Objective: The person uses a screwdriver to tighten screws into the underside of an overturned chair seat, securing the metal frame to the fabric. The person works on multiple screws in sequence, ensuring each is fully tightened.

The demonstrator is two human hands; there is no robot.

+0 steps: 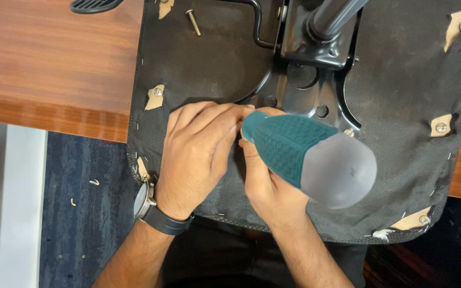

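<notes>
An upturned office chair seat (pixel 401 96), covered in black fabric, lies on a wooden table (pixel 49 64). A black metal mechanism plate (pixel 300 80) with a grey post (pixel 332 13) is fixed at its middle. My right hand (pixel 268 181) grips a screwdriver with a teal and grey handle (pixel 310 157), its butt towards the camera and its tip hidden at the plate's near edge. My left hand (pixel 198 152), with a wristwatch (pixel 148 205), rests on the fabric, its fingertips pinched at the hidden tip.
A loose bolt (pixel 193 22) lies on the fabric at the top left. Screws sit in torn fabric patches around the seat's edge (pixel 441 127). A black plastic part (pixel 94 5) lies on the table at the top left. Blue carpet (pixel 81 202) shows below the table's front edge.
</notes>
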